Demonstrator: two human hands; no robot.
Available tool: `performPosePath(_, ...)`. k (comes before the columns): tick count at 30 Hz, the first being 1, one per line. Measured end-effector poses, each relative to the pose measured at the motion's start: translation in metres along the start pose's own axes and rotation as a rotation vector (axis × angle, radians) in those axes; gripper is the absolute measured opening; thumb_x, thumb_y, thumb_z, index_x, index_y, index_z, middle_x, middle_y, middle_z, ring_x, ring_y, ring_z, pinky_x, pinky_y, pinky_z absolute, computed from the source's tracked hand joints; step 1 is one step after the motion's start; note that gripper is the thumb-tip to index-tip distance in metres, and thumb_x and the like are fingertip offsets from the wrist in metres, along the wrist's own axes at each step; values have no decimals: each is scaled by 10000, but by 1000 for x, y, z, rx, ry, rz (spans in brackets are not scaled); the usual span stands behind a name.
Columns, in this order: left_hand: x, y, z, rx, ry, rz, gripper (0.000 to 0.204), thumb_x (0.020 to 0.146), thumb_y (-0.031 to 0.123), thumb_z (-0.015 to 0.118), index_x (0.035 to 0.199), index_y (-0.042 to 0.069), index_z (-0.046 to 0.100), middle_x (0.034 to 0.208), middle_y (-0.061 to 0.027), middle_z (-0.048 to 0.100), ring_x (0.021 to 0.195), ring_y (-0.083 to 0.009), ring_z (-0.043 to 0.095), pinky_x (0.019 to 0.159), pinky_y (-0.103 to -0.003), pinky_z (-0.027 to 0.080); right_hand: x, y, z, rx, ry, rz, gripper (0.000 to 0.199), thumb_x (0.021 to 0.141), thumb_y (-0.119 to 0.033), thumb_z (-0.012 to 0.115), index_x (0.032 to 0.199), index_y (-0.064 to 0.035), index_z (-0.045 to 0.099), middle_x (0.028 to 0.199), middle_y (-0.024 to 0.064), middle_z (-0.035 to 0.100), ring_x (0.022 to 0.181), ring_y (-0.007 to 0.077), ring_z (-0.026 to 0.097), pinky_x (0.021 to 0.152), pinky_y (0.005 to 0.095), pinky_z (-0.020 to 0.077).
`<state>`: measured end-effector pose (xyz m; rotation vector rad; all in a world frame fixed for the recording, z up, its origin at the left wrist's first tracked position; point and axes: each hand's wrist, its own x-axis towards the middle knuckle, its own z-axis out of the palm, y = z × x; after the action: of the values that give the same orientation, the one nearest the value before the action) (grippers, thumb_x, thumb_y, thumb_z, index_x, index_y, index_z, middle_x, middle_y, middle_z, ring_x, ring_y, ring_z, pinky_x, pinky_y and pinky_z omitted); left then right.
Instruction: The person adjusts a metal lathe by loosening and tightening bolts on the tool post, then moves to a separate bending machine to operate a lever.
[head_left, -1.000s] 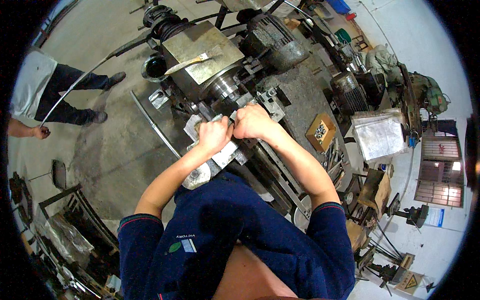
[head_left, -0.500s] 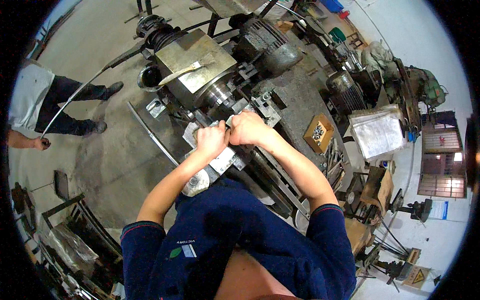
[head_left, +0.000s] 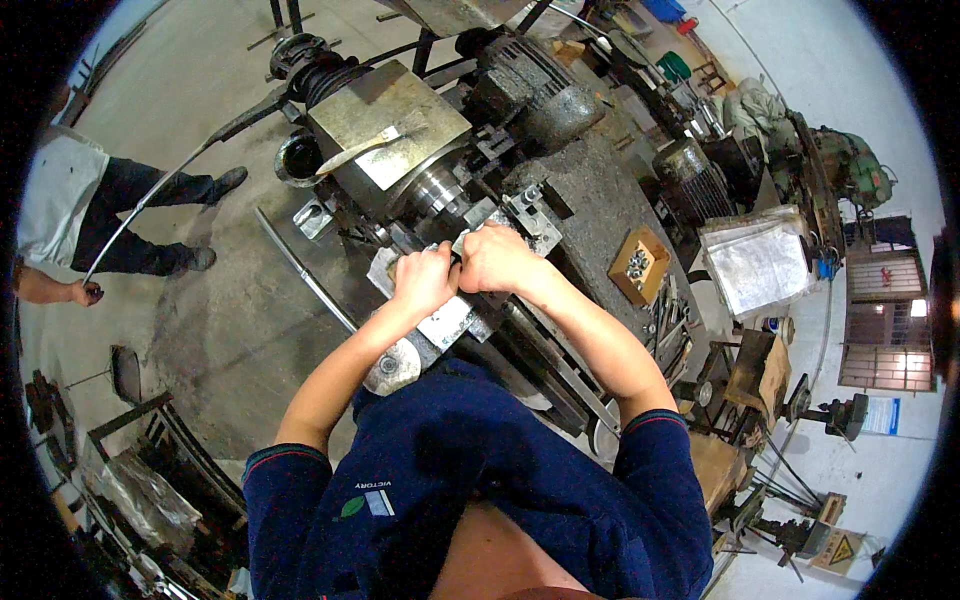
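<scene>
Both my fists clenched on the lathe's tool post.

My left hand (head_left: 425, 280) and right hand (head_left: 497, 260) sat side by side, touching, fingers curled tight around a small part on the tool post (head_left: 470, 240); what they gripped stayed hidden under them. The lathe (head_left: 600, 220) ran long from near right to far left, its chuck (head_left: 435, 190) just beyond my knuckles. A handwheel (head_left: 392, 367) hung near, below my left forearm. A cardboard box (head_left: 640, 265) lay to the right.
</scene>
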<state>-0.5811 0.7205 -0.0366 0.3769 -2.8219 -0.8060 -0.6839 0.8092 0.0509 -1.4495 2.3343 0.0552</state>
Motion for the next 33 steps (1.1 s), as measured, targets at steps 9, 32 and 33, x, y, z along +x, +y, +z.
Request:
performPosePath(9,2,3,-8,-19,-48,-32,348,780,312,599,968,19,574,676,-192,627,642,-365,629,568,-476,492,-23,1,-26,219,-99,-15,310,575,-201,602,848,-121,725,1016,241,613,956,357,579,857,384,462)
performPosePath(32,-58,-84,-75,-635,24,-212,466,820,84,630,1248,-28,485,559,7,508,548,-69,519,511,-246,412,-297,-15,116,899,624,696,431,534,-146,614,936,-5,677,1113,178,615,1039,323,570,922,373,436)
performPosePath(33,-63,-90,-83,-736,19,-317,455,823,44,607,1252,-35,479,587,10,533,575,-74,537,555,-230,426,-318,-12,132,867,630,752,457,573,-96,590,1017,-17,661,978,115,664,903,264,622,837,335,476)
